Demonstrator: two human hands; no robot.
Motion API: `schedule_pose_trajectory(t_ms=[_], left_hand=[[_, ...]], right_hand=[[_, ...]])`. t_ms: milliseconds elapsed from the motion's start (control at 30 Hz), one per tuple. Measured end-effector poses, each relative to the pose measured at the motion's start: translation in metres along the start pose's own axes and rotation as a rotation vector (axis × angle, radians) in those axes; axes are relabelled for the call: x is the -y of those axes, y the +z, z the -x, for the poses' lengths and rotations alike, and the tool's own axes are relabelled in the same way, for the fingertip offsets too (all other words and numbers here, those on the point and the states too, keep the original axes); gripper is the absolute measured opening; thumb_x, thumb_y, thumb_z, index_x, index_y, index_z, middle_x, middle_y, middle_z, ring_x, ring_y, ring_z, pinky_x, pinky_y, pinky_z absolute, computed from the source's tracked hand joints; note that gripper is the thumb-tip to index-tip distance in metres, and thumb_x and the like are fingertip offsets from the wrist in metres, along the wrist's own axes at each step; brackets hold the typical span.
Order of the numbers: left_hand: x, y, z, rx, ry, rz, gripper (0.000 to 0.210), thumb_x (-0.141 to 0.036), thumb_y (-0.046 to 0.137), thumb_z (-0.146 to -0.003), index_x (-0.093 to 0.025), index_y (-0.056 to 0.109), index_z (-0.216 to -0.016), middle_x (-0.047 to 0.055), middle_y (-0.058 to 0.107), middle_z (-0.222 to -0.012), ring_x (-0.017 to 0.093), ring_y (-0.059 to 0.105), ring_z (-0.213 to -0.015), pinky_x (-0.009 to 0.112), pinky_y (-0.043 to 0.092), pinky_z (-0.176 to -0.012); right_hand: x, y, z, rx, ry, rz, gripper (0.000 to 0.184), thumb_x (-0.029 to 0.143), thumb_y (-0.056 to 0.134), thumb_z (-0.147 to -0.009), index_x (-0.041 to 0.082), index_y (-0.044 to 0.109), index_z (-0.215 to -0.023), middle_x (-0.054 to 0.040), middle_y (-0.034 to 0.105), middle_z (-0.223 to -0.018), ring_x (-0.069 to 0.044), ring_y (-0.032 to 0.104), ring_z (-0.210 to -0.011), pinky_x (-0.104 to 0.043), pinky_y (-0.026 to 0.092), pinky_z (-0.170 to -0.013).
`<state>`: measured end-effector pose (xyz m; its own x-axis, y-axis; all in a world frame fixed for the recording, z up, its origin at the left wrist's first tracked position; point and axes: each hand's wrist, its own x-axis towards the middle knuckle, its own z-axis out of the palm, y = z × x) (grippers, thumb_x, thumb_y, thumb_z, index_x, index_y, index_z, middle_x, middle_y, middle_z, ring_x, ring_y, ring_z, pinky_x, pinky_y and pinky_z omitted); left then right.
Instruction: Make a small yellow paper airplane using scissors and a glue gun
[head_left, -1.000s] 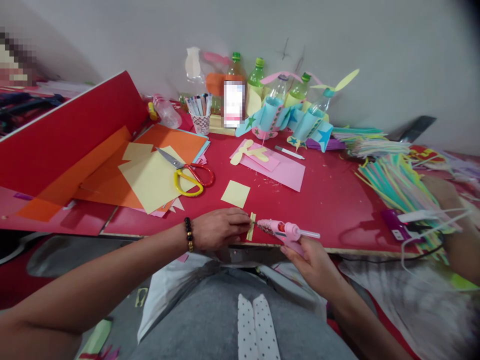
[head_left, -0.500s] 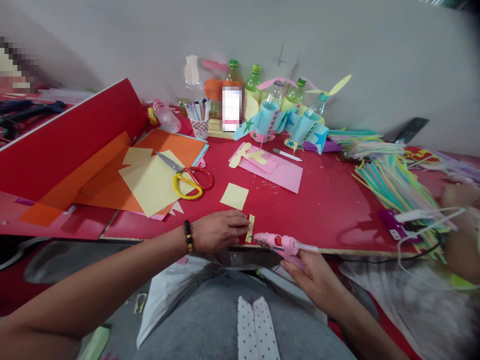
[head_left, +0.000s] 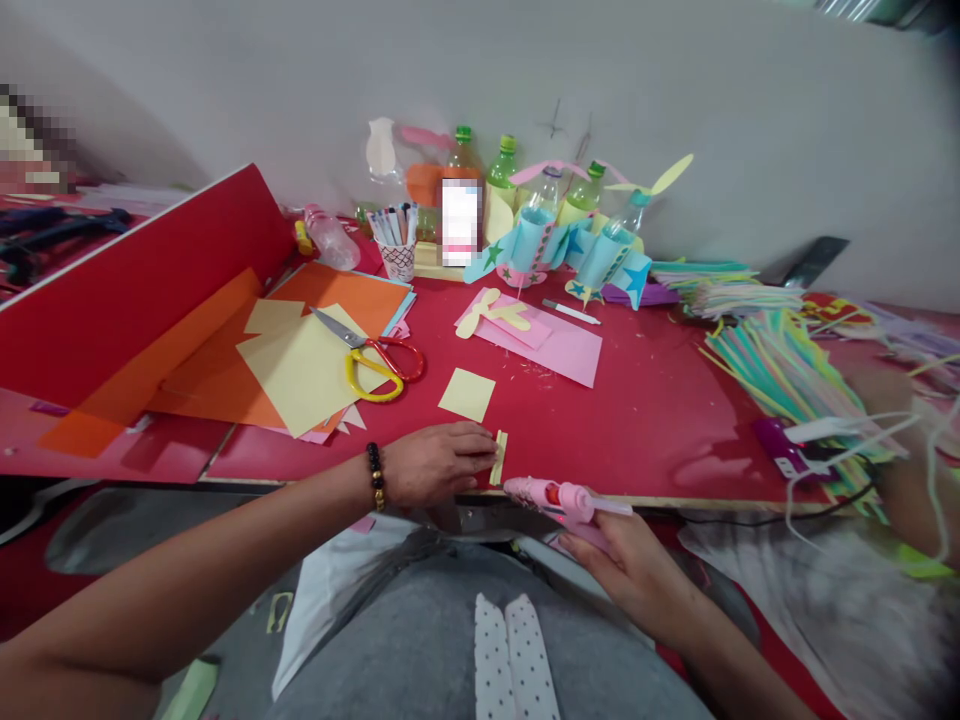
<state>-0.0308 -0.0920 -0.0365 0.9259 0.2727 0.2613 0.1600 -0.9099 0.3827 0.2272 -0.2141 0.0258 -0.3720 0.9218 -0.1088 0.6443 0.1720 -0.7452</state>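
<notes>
My left hand (head_left: 435, 465), with a dark bead bracelet at the wrist, rests on the red table near its front edge. Its fingertips pinch the left side of a small folded yellow paper strip (head_left: 499, 458). A pink hot glue gun (head_left: 566, 500) is gripped in my right hand (head_left: 626, 555), a clear glue stick poking out of its back. The gun's nozzle points left, just below and beside the strip's lower end. Just beyond the strip lies a pale yellow paper square (head_left: 467, 395). Scissors (head_left: 375, 370) with red and yellow handles rest on yellow and orange sheets (head_left: 217, 385).
Behind, bottle crafts (head_left: 536, 235) and a phone (head_left: 460, 222) stand beside a pen cup (head_left: 395, 258). Pink paper (head_left: 570, 355) with yellow cutouts lies mid-table. Rightward are paper strips (head_left: 787, 370), a power bank (head_left: 784, 450) with cables, and another person's blurred arm (head_left: 915, 500).
The glue gun's nozzle has dropped slightly away from the strip. My left hand stays in place at the strip. The other person's arm at right has shifted a little.
</notes>
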Motion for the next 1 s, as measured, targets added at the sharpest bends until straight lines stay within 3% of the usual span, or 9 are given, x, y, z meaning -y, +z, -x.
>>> schedule_pose_trajectory(t_ms=[200, 433, 800, 1000], left_hand=[[0.000, -0.001, -0.002, 0.004, 0.070, -0.031, 0.025, -0.018, 0.051, -0.088, -0.014, 0.062, -0.110, 0.013, 0.060, -0.122, 0.025, 0.048, -0.121, 0.042, 0.037, -0.107], [0.002, 0.002, 0.000, 0.031, 0.016, -0.007, 0.034, -0.022, 0.047, -0.090, -0.013, 0.055, -0.122, 0.012, 0.057, -0.127, 0.024, 0.047, -0.123, 0.040, 0.033, -0.110], [0.000, 0.000, -0.001, 0.034, -0.010, 0.022, 0.037, -0.022, 0.048, -0.090, -0.015, 0.054, -0.125, 0.011, 0.055, -0.129, 0.023, 0.048, -0.122, 0.038, 0.034, -0.110], [0.002, 0.001, 0.000, 0.044, -0.002, 0.020, 0.039, -0.022, 0.049, -0.089, -0.015, 0.052, -0.127, 0.012, 0.055, -0.129, 0.024, 0.048, -0.121, 0.040, 0.033, -0.110]], right_hand=[[-0.007, 0.002, 0.002, -0.052, 0.068, 0.057, 0.022, 0.026, 0.050, -0.088, 0.017, 0.062, -0.105, -0.0098, 0.068, -0.102, -0.026, 0.061, -0.099, -0.039, 0.046, -0.089], [-0.018, 0.007, -0.003, -0.105, 0.108, 0.081, 0.018, 0.029, 0.050, -0.088, 0.017, 0.060, -0.080, -0.0050, 0.066, -0.075, -0.019, 0.059, -0.067, -0.030, 0.045, -0.065], [-0.028, 0.006, -0.018, -0.175, 0.106, 0.093, 0.021, 0.030, 0.050, -0.088, 0.016, 0.061, -0.098, -0.0099, 0.070, -0.093, -0.023, 0.064, -0.081, -0.032, 0.047, -0.073], [-0.029, 0.004, -0.027, -0.241, 0.115, 0.146, 0.020, 0.031, 0.051, -0.087, 0.015, 0.061, -0.092, -0.0105, 0.069, -0.085, -0.023, 0.064, -0.078, -0.032, 0.046, -0.070]])
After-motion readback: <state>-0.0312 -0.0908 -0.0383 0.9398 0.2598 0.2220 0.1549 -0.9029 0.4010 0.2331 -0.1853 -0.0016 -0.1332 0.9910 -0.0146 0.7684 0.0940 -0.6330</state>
